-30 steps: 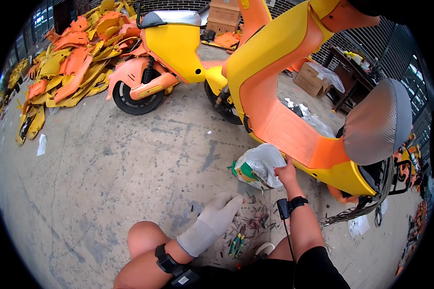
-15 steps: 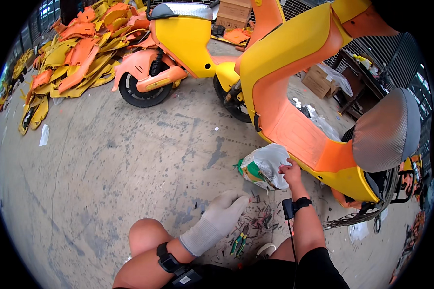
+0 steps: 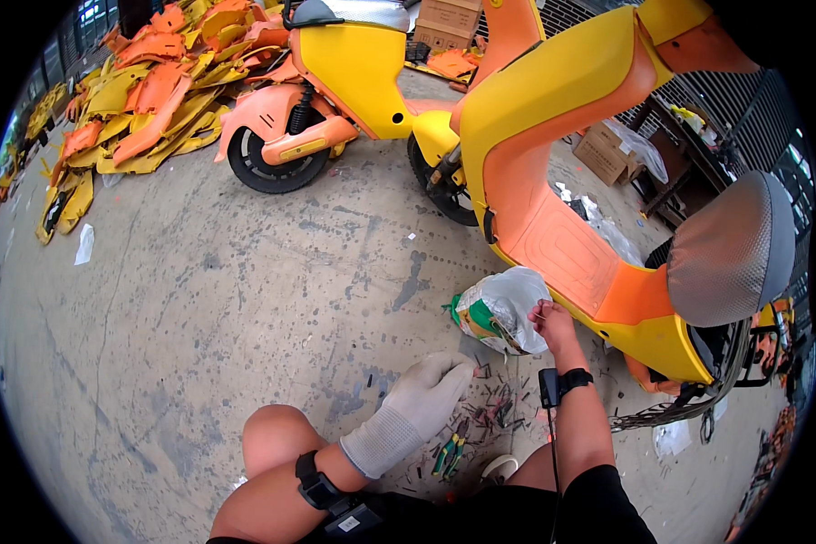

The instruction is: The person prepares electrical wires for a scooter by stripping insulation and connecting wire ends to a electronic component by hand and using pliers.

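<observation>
The plastic bag (image 3: 503, 311) lies on the concrete floor (image 3: 245, 299), just in front of the near scooter (image 3: 571, 172) and touching its yellow lower edge. It is whitish with a green and orange patch on its left side. My right hand (image 3: 551, 322) is bare and sits at the bag's right edge, fingers pinched together on the plastic or on something small there; I cannot tell which. A black band (image 3: 562, 383) wraps that wrist.

My left hand (image 3: 431, 392) wears a pale work glove and rests lower down, to the left of the bag and apart from it. Its fingers are bent loosely, fingertips near a scatter of small dark bits (image 3: 494, 408) on the floor, gripping nothing I can see. A pair of pliers with green and yellow handles (image 3: 446, 453) lies just near of that hand, between my knees.

Farther off, a second yellow and orange scooter (image 3: 326, 82) stands on the floor. At far left lies a heap of orange and yellow body panels (image 3: 127, 100). Cardboard boxes (image 3: 607, 150) sit to the right behind the near scooter.
</observation>
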A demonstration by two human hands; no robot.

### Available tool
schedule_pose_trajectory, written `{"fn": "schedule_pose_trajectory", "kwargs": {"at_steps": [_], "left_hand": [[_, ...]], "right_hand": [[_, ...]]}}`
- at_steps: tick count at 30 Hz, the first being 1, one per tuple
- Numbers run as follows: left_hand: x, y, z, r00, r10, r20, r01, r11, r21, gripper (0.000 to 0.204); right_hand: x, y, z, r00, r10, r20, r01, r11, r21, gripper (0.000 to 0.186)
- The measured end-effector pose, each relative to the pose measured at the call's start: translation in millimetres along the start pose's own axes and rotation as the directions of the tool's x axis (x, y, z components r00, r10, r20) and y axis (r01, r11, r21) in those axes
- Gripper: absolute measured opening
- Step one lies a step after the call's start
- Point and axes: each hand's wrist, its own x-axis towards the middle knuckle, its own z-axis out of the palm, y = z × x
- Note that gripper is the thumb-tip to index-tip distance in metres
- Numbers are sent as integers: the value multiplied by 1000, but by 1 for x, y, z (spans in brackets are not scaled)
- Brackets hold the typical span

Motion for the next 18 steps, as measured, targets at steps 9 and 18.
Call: {"fn": "schedule_pose_trajectory", "kwargs": {"at_steps": [9,18], "left_hand": [[-1,5,0,1000,-8,5,8,999,-53,38],[-1,6,-1,999,-27,17,28,998,-55,37]], "right_hand": [[13,-3,-16,984,157,85,-178,894,410,16],[18,1,-27,984,179,0,-177,972,152,24]]}}
